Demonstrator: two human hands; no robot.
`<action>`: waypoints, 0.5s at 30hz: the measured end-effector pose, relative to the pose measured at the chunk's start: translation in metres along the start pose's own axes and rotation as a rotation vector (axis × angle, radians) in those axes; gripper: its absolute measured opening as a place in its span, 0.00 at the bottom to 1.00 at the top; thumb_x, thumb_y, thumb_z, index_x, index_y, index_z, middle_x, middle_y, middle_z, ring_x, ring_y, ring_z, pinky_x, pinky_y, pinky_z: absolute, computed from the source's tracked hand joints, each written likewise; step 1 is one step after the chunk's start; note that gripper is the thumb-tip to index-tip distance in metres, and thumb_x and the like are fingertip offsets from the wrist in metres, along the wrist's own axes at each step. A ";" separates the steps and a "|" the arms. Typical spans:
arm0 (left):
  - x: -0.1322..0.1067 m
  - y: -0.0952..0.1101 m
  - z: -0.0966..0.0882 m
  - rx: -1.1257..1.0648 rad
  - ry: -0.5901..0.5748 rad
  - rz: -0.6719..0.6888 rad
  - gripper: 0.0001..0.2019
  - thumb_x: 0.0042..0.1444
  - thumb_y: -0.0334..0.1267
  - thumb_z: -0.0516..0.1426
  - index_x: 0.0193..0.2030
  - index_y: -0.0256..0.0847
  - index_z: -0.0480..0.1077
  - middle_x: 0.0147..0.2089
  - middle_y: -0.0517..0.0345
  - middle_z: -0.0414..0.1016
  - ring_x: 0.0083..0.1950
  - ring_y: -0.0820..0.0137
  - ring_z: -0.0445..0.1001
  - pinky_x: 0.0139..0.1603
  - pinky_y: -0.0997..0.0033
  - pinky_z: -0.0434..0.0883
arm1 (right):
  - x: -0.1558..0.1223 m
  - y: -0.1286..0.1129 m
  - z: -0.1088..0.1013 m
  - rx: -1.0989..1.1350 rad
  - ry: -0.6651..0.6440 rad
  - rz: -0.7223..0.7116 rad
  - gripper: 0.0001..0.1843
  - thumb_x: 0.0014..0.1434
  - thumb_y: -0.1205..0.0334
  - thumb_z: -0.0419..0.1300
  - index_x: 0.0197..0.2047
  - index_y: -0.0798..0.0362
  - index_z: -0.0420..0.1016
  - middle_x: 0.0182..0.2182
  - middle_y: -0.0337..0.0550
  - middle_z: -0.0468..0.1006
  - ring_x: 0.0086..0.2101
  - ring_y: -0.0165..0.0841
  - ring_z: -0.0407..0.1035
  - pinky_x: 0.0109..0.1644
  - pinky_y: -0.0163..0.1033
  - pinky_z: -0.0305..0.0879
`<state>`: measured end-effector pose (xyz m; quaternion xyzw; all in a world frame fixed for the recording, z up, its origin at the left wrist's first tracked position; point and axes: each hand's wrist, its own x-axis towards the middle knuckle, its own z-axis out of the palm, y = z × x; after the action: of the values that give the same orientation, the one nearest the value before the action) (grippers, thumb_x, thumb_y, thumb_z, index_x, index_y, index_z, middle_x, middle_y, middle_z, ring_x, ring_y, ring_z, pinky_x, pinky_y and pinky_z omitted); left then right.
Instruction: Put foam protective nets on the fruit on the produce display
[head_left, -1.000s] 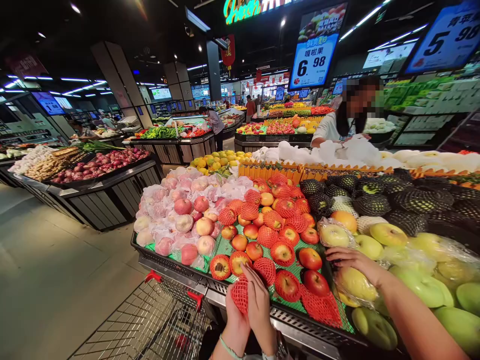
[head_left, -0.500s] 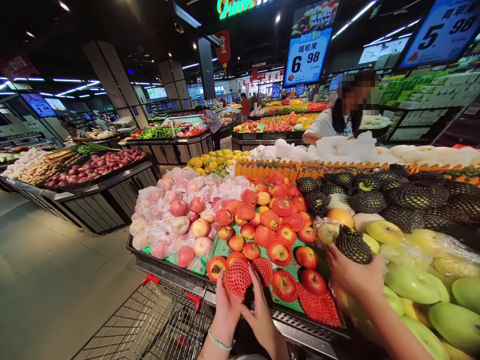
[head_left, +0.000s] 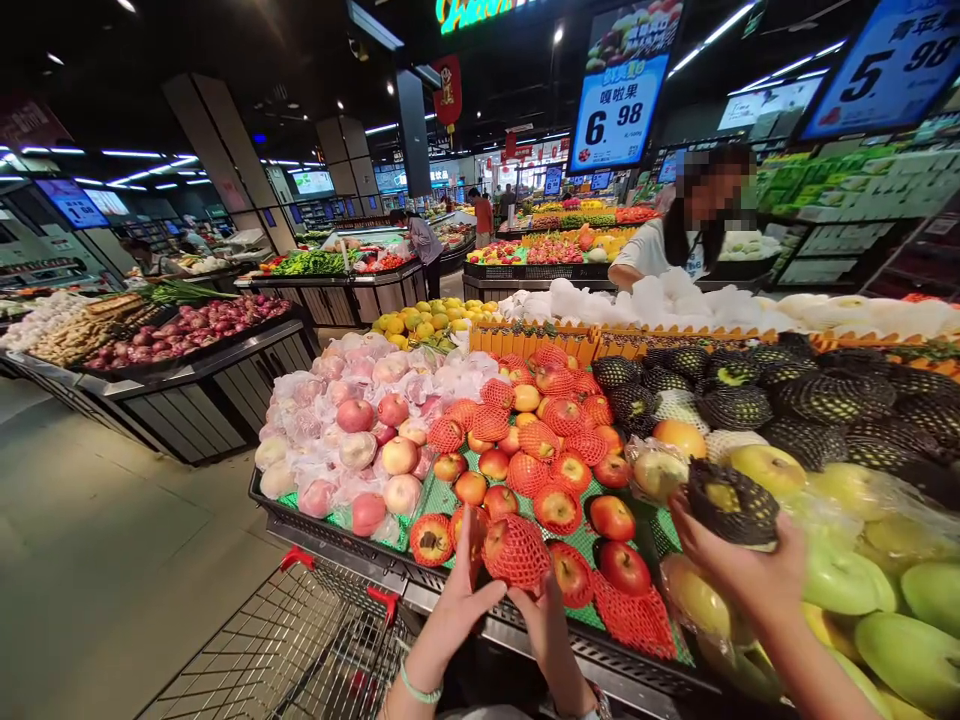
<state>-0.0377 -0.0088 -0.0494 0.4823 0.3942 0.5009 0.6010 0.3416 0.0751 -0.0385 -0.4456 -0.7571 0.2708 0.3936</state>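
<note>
An apple in a red foam net (head_left: 516, 552) is held up between my two hands, over the front of the apple display. My left hand (head_left: 459, 605), with a pale green bracelet at the wrist, has its fingers raised along the apple's left side and its thumb beneath. From below and the right, my right hand (head_left: 551, 620) grips the same apple; some of its fingers are hidden behind it. Loose and netted apples (head_left: 559, 508) lie around on green matting. At the right, another person's hand (head_left: 739, 570) holds a fruit in a black net (head_left: 727, 500).
A wire shopping cart (head_left: 300, 640) stands at the front left, against the display edge. Pink apples in thin wrapping (head_left: 367, 450) fill the left section, green apples (head_left: 832, 560) the right. Behind the display is a person in a white shirt (head_left: 652, 255).
My hands and the netted apple have shifted right, and the apple now shows more of its face. The other person's hand has moved slightly right, with the black-netted fruit turned.
</note>
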 end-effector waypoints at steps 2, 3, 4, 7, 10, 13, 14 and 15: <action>0.002 0.016 -0.008 0.211 -0.035 0.031 0.59 0.49 0.57 0.70 0.79 0.55 0.36 0.83 0.51 0.34 0.81 0.46 0.34 0.78 0.40 0.41 | 0.009 -0.015 0.006 0.030 -0.074 -0.001 0.36 0.53 0.57 0.66 0.64 0.57 0.68 0.59 0.51 0.73 0.64 0.48 0.62 0.67 0.51 0.67; 0.003 0.024 -0.012 0.289 -0.060 0.022 0.60 0.49 0.57 0.70 0.79 0.53 0.37 0.83 0.48 0.36 0.81 0.45 0.36 0.78 0.38 0.41 | 0.015 -0.023 0.009 0.044 -0.108 -0.003 0.36 0.53 0.58 0.67 0.64 0.57 0.69 0.60 0.52 0.72 0.65 0.49 0.62 0.68 0.51 0.66; 0.004 0.032 -0.015 0.351 -0.096 0.001 0.60 0.48 0.56 0.71 0.79 0.52 0.38 0.82 0.46 0.39 0.81 0.44 0.38 0.78 0.38 0.41 | 0.022 -0.031 0.013 0.059 -0.141 -0.007 0.37 0.52 0.58 0.67 0.64 0.58 0.69 0.60 0.52 0.72 0.65 0.49 0.61 0.68 0.51 0.66; 0.005 0.046 -0.023 0.471 -0.195 -0.069 0.59 0.46 0.53 0.72 0.78 0.49 0.43 0.81 0.42 0.45 0.80 0.44 0.42 0.78 0.37 0.41 | 0.038 -0.046 0.018 0.104 -0.232 -0.018 0.36 0.52 0.59 0.67 0.63 0.59 0.70 0.60 0.53 0.72 0.65 0.49 0.61 0.68 0.51 0.65; 0.006 0.046 -0.028 0.468 -0.193 -0.054 0.54 0.46 0.51 0.73 0.76 0.48 0.52 0.78 0.42 0.53 0.78 0.43 0.49 0.77 0.38 0.45 | 0.039 -0.046 0.015 0.147 -0.318 -0.019 0.35 0.52 0.59 0.66 0.62 0.61 0.71 0.60 0.55 0.72 0.65 0.49 0.61 0.68 0.51 0.65; 0.006 0.039 -0.031 0.371 -0.157 -0.021 0.46 0.46 0.50 0.73 0.70 0.46 0.62 0.72 0.42 0.64 0.73 0.45 0.61 0.75 0.41 0.53 | 0.023 -0.033 0.006 0.186 -0.400 -0.007 0.34 0.53 0.59 0.65 0.62 0.63 0.71 0.59 0.57 0.73 0.65 0.50 0.61 0.68 0.51 0.64; 0.006 0.037 -0.031 0.317 -0.145 -0.020 0.44 0.45 0.50 0.73 0.68 0.45 0.64 0.69 0.43 0.67 0.71 0.46 0.64 0.74 0.42 0.55 | 0.015 -0.027 0.003 0.198 -0.426 -0.001 0.34 0.53 0.60 0.65 0.61 0.64 0.71 0.59 0.57 0.73 0.65 0.50 0.62 0.68 0.51 0.64; 0.005 0.034 -0.031 0.253 -0.133 -0.025 0.43 0.45 0.51 0.73 0.66 0.45 0.65 0.67 0.43 0.70 0.69 0.46 0.67 0.73 0.43 0.57 | 0.006 -0.021 0.002 0.211 -0.453 0.004 0.33 0.53 0.60 0.64 0.61 0.65 0.71 0.58 0.58 0.73 0.65 0.50 0.62 0.68 0.52 0.63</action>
<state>-0.0736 0.0033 -0.0228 0.5811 0.4196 0.4067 0.5664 0.3284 0.0704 -0.0212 -0.3315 -0.7926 0.4420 0.2578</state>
